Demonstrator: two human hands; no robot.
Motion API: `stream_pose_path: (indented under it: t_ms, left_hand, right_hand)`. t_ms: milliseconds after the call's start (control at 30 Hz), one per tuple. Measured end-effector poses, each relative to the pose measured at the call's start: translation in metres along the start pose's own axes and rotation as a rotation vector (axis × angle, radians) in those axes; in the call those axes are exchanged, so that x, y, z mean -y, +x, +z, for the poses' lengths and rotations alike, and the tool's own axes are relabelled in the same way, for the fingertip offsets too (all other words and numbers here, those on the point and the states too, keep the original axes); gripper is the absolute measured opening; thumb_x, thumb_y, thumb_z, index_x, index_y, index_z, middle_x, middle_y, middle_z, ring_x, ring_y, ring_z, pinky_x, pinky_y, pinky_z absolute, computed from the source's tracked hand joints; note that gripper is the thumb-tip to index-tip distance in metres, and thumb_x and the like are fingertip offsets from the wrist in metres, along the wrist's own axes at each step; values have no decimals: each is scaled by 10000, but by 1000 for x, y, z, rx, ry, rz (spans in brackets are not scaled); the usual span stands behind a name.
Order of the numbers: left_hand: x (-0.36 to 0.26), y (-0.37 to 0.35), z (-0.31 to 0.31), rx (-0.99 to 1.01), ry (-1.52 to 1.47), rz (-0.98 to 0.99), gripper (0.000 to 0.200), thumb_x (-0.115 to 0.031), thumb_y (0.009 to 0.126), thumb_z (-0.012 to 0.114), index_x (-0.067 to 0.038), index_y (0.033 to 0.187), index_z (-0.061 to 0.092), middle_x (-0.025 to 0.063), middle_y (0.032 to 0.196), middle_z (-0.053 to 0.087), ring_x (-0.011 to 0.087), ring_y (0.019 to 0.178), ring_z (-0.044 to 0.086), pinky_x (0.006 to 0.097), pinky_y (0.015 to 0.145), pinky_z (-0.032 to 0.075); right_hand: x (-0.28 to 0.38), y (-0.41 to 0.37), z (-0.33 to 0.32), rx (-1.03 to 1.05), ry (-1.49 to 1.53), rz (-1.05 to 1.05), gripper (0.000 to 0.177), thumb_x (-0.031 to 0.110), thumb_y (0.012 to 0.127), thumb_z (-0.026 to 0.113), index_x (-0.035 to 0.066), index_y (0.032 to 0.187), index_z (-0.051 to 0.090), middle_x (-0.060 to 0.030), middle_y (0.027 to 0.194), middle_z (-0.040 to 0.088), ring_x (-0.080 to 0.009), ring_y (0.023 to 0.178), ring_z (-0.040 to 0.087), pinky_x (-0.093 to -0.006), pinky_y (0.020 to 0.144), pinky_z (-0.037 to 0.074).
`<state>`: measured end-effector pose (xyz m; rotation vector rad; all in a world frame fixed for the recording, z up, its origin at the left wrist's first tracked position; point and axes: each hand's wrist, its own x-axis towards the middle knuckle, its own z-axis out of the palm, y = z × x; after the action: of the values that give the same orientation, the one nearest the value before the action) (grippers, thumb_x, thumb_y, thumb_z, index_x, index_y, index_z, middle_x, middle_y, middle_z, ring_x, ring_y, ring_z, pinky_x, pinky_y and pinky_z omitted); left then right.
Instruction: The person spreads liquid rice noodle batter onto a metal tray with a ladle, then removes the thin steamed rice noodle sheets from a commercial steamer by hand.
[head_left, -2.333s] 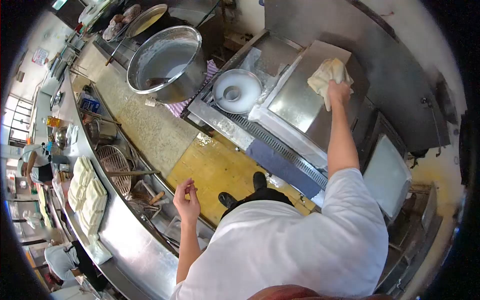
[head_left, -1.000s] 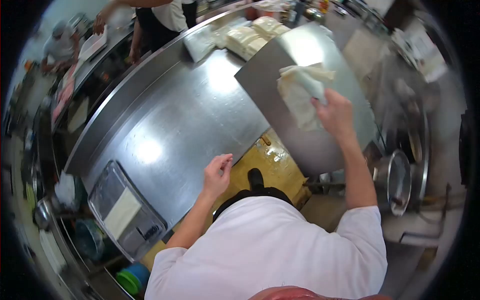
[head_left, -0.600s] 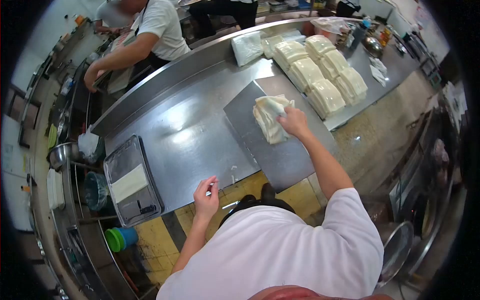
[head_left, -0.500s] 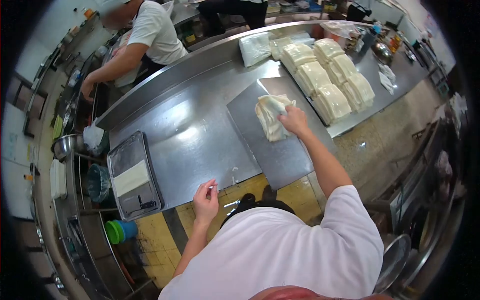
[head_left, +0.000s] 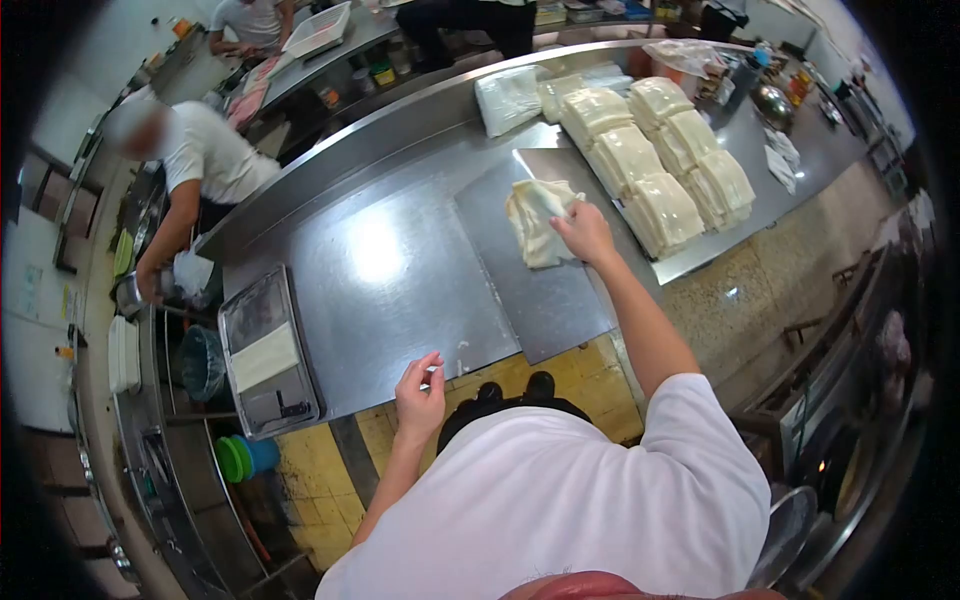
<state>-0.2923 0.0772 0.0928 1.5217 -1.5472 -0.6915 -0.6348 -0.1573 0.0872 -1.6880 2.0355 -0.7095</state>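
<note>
My right hand (head_left: 583, 232) is closed on a crumpled, off-white cloth (head_left: 540, 225) with yellowish stains. The cloth lies against a flat grey metal sheet (head_left: 562, 312), which rests on the steel table (head_left: 400, 330). Near the table's front edge, my left hand (head_left: 420, 395) hovers with loosely curled fingers and a gap beside the thumb; I see nothing in it. To the right of the cloth stand stacks of pale, folded sheets (head_left: 650, 160) with a glossy surface, laid in two rows.
On the left is a metal tray (head_left: 308, 370) with a pale flat slab (head_left: 265, 357) and a small black object (head_left: 293, 409). Plastic-wrapped packs (head_left: 508, 100) lie at the back ledge. A co-worker (head_left: 215, 160) bends beyond the table's left end. Blue and green buckets (head_left: 245, 457) sit below.
My right hand and the cloth have shifted slightly up and left on the sheet. My left hand has moved a little right. The co-worker has moved left and bent lower, uncovering another person behind.
</note>
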Motion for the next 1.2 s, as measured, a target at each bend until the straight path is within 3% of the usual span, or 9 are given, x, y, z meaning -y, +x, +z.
stream_pose_path:
  t_ms: [67, 200, 300, 367, 467, 567, 767, 1133, 1200]
  left_hand:
    - [-2, 14, 8, 109, -48, 20, 322, 1, 921, 647, -7, 1242, 646, 111, 1030, 710, 133, 720, 651, 279, 670, 545]
    - [1, 42, 26, 320, -85, 117, 355, -11, 911, 663, -14, 1265, 632, 110, 1032, 718, 135, 716, 651, 283, 676, 539]
    - [0, 66, 38, 575, -89, 162, 339, -4, 901, 659, -30, 1239, 642, 121, 1049, 709, 187, 731, 671, 302, 692, 554]
    - [3, 80, 47, 746, -86, 308, 342, -11, 896, 670, -25, 1237, 642, 137, 1061, 715, 217, 771, 693, 314, 720, 563]
    - [-8, 91, 54, 944, -97, 454, 322, -11, 905, 673, -10, 1226, 653, 120, 1007, 730, 187, 789, 690, 309, 721, 552]
    - [-8, 89, 67, 1191, -79, 569, 296, -28, 903, 670, -17, 1199, 659, 152, 1026, 722, 252, 844, 715, 346, 766, 569]
    - [-18, 20, 87, 1611, -127, 824, 230, -55, 911, 677, -5, 1136, 681, 166, 995, 719, 279, 849, 713, 362, 778, 565]
    - [-45, -155, 34, 2135, -282, 1154, 191, -61, 911, 675, -4, 1091, 697, 183, 989, 719, 317, 851, 710, 369, 765, 562]
    - [-44, -181, 25, 2164, -255, 1220, 190, -61, 907, 681, -9, 1088, 698, 182, 991, 720, 317, 845, 712, 371, 746, 563]
  right_hand:
    - [-14, -22, -3, -166, 121, -133, 382, 277, 836, 751, -11, 1066, 648, -236, 1096, 609, -401, 1060, 603, -459, 925, 488]
    - [-38, -105, -25, -296, 138, -105, 328, 206, 841, 728, -6, 1070, 627, -205, 1050, 621, -384, 1012, 612, -456, 885, 495]
    - [-67, -200, -25, -272, 120, 114, 313, 173, 838, 701, -8, 1083, 626, -201, 1038, 630, -384, 987, 626, -460, 870, 507]
    - [-83, -275, -22, -302, 103, 258, 316, 167, 836, 692, -8, 1092, 627, -204, 1045, 635, -387, 989, 630, -462, 874, 511]
    - [-86, -384, 2, -328, 37, 587, 340, 160, 835, 673, -12, 1125, 631, -220, 1098, 644, -393, 1036, 630, -461, 905, 512]
    - [-48, -494, 36, -451, 40, 955, 373, 167, 831, 674, -9, 1158, 634, -228, 1131, 652, -392, 1058, 634, -462, 924, 512]
    - [90, -602, 106, -611, 194, 1359, 383, 186, 846, 669, -2, 1179, 639, -220, 1132, 665, -379, 1074, 642, -453, 936, 513]
    - [207, -677, 159, -937, 303, 1435, 465, 226, 888, 671, 3, 1287, 584, -210, 1228, 633, -375, 1154, 611, -454, 997, 484]
    - [213, -704, 180, -1032, 192, 1427, 430, 198, 857, 708, 5, 1228, 610, -189, 1132, 673, -365, 1076, 647, -439, 915, 517]
